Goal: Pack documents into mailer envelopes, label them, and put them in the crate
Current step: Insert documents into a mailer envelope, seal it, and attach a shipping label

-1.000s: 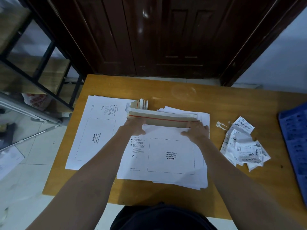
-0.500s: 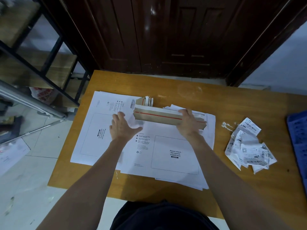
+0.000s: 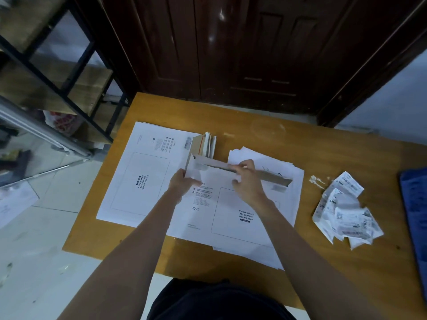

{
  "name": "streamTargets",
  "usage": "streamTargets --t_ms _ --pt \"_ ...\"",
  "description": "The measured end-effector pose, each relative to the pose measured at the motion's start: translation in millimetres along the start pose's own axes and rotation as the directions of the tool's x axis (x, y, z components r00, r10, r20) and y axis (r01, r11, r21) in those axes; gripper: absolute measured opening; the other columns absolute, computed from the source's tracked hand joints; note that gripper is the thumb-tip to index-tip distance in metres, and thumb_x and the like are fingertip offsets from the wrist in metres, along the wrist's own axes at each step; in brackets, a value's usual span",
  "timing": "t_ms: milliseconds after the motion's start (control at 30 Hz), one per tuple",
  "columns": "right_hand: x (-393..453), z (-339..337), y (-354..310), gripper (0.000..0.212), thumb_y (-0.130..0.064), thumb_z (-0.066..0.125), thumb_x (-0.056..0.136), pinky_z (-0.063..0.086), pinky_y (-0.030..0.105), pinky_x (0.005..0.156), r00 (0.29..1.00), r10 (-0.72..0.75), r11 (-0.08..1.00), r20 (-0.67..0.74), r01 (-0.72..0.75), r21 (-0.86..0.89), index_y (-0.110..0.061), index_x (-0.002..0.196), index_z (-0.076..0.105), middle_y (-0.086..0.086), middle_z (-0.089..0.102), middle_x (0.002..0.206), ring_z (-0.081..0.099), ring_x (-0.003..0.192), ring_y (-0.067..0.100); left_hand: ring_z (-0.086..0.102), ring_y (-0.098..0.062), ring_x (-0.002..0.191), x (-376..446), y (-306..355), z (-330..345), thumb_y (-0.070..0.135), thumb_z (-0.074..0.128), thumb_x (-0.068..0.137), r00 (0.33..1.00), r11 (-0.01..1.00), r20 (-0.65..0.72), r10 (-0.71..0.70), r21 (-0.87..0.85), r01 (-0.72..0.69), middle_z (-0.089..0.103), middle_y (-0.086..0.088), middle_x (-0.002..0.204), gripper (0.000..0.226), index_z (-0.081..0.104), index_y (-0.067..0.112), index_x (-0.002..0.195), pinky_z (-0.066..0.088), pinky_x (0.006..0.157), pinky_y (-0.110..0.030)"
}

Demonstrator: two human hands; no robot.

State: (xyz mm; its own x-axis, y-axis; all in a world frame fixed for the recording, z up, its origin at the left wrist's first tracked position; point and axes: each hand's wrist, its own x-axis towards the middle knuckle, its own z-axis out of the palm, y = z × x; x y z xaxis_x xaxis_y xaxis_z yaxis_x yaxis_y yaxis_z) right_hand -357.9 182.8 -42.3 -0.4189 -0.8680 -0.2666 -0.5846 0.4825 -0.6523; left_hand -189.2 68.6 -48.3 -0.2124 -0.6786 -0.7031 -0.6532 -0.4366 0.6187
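Observation:
A white mailer envelope (image 3: pixel 233 213) lies flat in front of me on the wooden table (image 3: pixel 288 139), on top of loose white documents (image 3: pixel 265 162). Its brown flap (image 3: pixel 272 177) at the far edge is half raised. My left hand (image 3: pixel 181 182) grips the envelope's far left corner. My right hand (image 3: pixel 248 180) pinches the flap near its middle, fingers curled over its edge. A second white envelope (image 3: pixel 143 172) lies to the left. A blue crate (image 3: pixel 416 204) shows at the right edge.
A heap of crumpled shipping labels (image 3: pixel 344 211) lies right of the envelope, with small paper scraps (image 3: pixel 316 180) beside it. Folded brown strips (image 3: pixel 204 145) sit behind the envelopes. A dark wooden door is behind the table, a metal shelf rack (image 3: pixel 69 77) to the left.
My left hand moved from lying flat on the left envelope to gripping the front envelope's far left corner. My right hand lifted the flap from lying folded back and now pinches its edge.

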Motion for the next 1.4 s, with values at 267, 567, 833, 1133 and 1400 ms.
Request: streamTargets --t_ms 267,567,833,1133,1400 --pt "-21 11 3 0.056 -0.01 0.052 0.082 0.032 0.031 0.096 0.999 -0.019 0.873 0.044 0.038 -0.487 -0.023 0.136 0.046 0.0 0.038 0.136 0.036 0.12 0.024 0.053 -0.034 0.118 3 11 15 0.04 0.048 0.095 0.984 0.971 -0.037 -0.173 -0.175 0.164 0.056 -0.014 0.121 0.05 0.05 0.007 0.132 0.043 0.103 -0.044" --pt "-15 30 -24 0.077 -0.004 0.054 0.083 0.034 0.036 0.103 0.986 -0.085 0.867 0.143 0.144 -0.477 -0.026 0.149 0.022 0.004 0.029 0.146 0.032 0.126 0.027 0.062 -0.024 0.077 10 17 25 0.056 0.061 0.083 0.954 0.82 -0.139 0.265 0.554 -0.147 0.07 -0.01 0.092 0.044 0.062 0.012 0.081 0.047 0.067 -0.031" --pt "-24 48 -17 0.071 -0.018 0.047 0.09 0.026 0.038 0.107 0.978 -0.024 0.792 0.207 0.144 -0.593 -0.022 0.151 0.011 0.0 0.019 0.152 0.024 0.132 0.029 0.067 -0.021 0.079 10 15 29 0.064 0.058 0.08 0.929 0.504 -0.08 0.36 0.855 -0.122 0.069 -0.001 0.085 0.046 0.064 0.02 0.094 0.052 0.065 -0.029" --pt "-25 53 -21 0.072 -0.022 0.046 0.093 0.019 0.044 0.11 0.975 0.043 0.769 0.217 0.106 -0.631 -0.029 0.152 0.004 -0.003 0.009 0.157 0.015 0.138 0.028 0.055 -0.018 0.063 15 9 29 0.081 0.048 0.071 0.945 0.448 -0.191 0.265 0.892 0.055 0.058 0.0 0.07 0.066 0.061 0.019 0.088 0.038 0.054 -0.025" --pt "-27 50 -19 0.068 -0.026 0.043 0.097 0.02 0.044 0.111 0.97 0.035 0.777 0.241 0.126 -0.617 -0.031 0.152 0.003 -0.005 0.002 0.159 0.014 0.14 0.025 0.061 -0.022 0.073 14 -7 19 0.061 0.054 0.085 0.936 0.625 -0.127 0.327 0.772 -0.114 0.069 -0.004 0.084 0.042 0.06 0.02 0.086 0.043 0.059 -0.027"
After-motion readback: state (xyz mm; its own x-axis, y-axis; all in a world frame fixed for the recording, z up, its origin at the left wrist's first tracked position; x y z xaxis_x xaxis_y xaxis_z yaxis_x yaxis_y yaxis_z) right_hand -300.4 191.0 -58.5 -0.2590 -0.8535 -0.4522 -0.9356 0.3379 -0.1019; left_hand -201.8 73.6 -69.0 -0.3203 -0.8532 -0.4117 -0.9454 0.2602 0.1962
